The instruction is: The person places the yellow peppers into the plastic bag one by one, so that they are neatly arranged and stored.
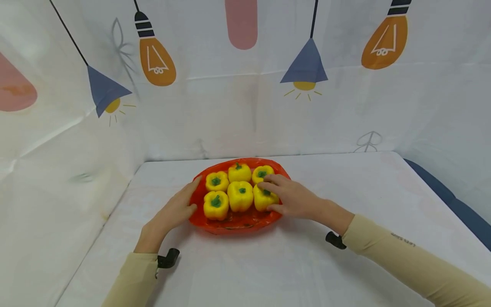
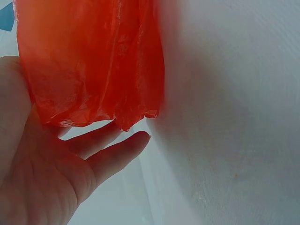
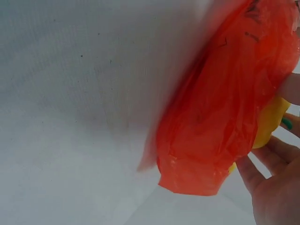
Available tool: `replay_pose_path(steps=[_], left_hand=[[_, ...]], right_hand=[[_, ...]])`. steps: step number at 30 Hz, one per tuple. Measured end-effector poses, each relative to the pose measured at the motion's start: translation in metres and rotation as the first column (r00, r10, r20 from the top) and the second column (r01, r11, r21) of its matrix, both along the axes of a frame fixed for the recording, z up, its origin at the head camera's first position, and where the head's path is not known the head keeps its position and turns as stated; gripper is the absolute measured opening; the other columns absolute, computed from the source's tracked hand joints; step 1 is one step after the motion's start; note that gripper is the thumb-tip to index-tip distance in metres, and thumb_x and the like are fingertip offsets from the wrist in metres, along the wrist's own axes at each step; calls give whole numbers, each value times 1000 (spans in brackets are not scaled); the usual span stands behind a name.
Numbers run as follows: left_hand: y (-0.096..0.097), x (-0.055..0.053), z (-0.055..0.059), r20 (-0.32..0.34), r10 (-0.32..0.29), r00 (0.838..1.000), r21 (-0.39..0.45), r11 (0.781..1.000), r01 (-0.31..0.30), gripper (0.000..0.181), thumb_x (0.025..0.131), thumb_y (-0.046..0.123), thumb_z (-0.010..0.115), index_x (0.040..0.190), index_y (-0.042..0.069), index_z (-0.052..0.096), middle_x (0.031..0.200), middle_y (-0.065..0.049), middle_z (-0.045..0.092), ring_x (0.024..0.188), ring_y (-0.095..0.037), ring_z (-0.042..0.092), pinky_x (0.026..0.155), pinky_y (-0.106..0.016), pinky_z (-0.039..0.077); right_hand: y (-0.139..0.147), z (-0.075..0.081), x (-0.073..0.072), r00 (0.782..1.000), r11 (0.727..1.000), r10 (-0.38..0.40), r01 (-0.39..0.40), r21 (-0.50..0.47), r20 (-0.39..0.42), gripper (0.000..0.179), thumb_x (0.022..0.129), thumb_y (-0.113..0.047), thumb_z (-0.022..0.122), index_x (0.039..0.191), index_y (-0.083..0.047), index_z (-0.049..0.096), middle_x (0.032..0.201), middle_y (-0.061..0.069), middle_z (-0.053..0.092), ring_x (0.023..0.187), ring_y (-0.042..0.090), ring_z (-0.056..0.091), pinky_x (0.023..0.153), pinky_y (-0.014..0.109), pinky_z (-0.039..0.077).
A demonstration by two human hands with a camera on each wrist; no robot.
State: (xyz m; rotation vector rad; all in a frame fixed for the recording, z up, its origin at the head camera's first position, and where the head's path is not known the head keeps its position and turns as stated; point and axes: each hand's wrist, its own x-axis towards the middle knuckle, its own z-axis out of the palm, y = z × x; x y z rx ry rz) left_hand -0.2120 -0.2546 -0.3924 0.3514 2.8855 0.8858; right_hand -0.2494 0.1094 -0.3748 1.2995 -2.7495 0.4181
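Observation:
A tray covered in shiny red plastic [image 1: 234,226] holds several yellow bell peppers [image 1: 240,196], standing upright with green stems in two rows. At the tray's left end is my left hand [image 1: 174,215], its fingers spread along the rim. The left wrist view has that hand's fingers [image 2: 119,157] reaching behind the red plastic [image 2: 89,61], loosely extended. My right hand [image 1: 295,198] is over the front right bell pepper [image 1: 262,201], fingers across its top and thumb at its near side. In the right wrist view, yellow pepper [image 3: 269,124] shows between thumb and fingers, past the tray's red side [image 3: 215,103].
The tray rests on a white-covered table [image 1: 238,268], towards its back edge. A white wall cloth [image 1: 215,111] printed with lamps and bulbs hangs behind. Dark blue furniture [image 1: 441,187] stands beyond the right edge. Each wrist carries a small black camera mount [image 1: 168,258].

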Motion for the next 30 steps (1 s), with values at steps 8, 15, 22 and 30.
replay_pose_path(steps=[8,15,22,30], left_hand=[[0,-3,-1,-4,-4,1000,-8,1000,4,77,93,8,50,161,17,14,165,-12,24,151,-35,25,121,-59,24],[1,-4,-2,-1,3,1000,7,1000,-3,79,93,8,50,161,22,13,166,-9,21,151,-35,24,120,-60,25],[1,-2,3,-92,-20,996,15,1000,22,82,94,8,52,160,32,12,167,-3,16,151,-31,25,119,-61,28],[-9,-1,13,-164,29,986,16,1000,-27,72,98,41,57,158,37,17,166,1,22,152,-30,23,117,-65,29]], right_hand=[[-2,-1,-3,999,1000,-7,7,20,-34,62,87,-36,74,143,-18,53,142,6,53,131,24,50,109,45,48],[3,1,-1,1000,999,-30,30,16,7,64,89,-43,70,146,-20,50,146,6,51,135,26,48,112,50,44],[22,11,-3,987,989,-139,142,-37,81,66,94,-50,60,152,-25,42,157,8,39,144,33,38,115,59,37],[60,24,-18,950,949,-300,306,-69,88,70,96,-45,59,157,-25,31,165,9,26,151,37,22,118,64,27]])
